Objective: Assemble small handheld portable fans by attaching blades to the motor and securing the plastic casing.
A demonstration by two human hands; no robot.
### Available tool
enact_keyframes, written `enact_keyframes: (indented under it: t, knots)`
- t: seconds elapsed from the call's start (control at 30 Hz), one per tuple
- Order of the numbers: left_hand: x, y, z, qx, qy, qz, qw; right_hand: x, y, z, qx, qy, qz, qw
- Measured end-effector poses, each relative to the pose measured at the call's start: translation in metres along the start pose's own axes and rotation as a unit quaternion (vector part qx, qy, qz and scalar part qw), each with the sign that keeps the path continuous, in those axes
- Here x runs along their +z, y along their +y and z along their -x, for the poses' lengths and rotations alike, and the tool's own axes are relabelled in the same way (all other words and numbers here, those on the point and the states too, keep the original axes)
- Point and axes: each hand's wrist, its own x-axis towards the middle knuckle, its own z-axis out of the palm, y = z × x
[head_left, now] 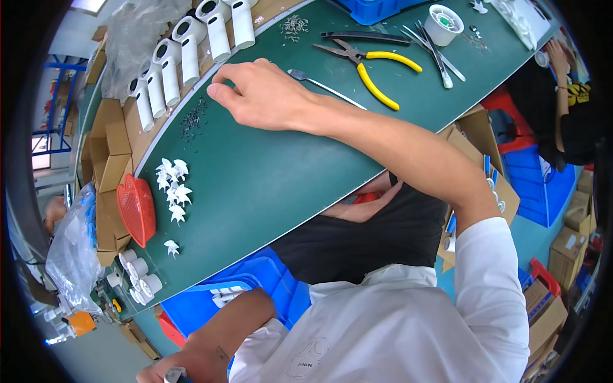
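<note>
My right hand (262, 96) reaches across the green tabletop (274, 172) with its fingers curled and thumb near the index finger. Whether something small is pinched there, I cannot see. Just beyond its fingertips lies a scatter of small black screws (193, 120). A row of white tubular housings with round rings (189, 59) stands past the hand, and a thin metal rod tool (325, 88) lies beside my wrist. At the lower left edge, my left hand (156, 370), partly cut off, is closed round an object with a grey end (175, 374); its kind is unclear.
Yellow-handled pliers (377, 73), tweezers (434, 54) and a white round part (443, 25) lie at the far side. White finned pieces (174, 188) and a red basket (137, 210) are to the left. Blue crates (255, 274) stand below; another person (568, 96) sits at right.
</note>
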Motion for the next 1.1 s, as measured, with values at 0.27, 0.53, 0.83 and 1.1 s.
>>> enact_keyframes:
  t: [0.27,0.53,0.83,1.1]
  knots:
    - [-0.027,0.023,0.016,-0.098,0.149,0.065,0.982,-0.01,-0.002,0.003,0.008,0.0,-0.025,1.0]
    - [-0.08,-0.073,0.096,-0.669,0.091,-0.234,0.7,-0.014,-0.002,0.002,-0.243,-0.088,-0.151,0.954]
    - [-0.108,-0.078,0.111,-0.747,0.065,-0.14,0.646,-0.024,-0.008,0.025,-0.034,-0.089,-0.066,0.993]
    - [-0.112,-0.078,0.118,-0.705,0.027,-0.254,0.661,-0.028,-0.014,0.04,-0.172,-0.035,0.073,0.982]
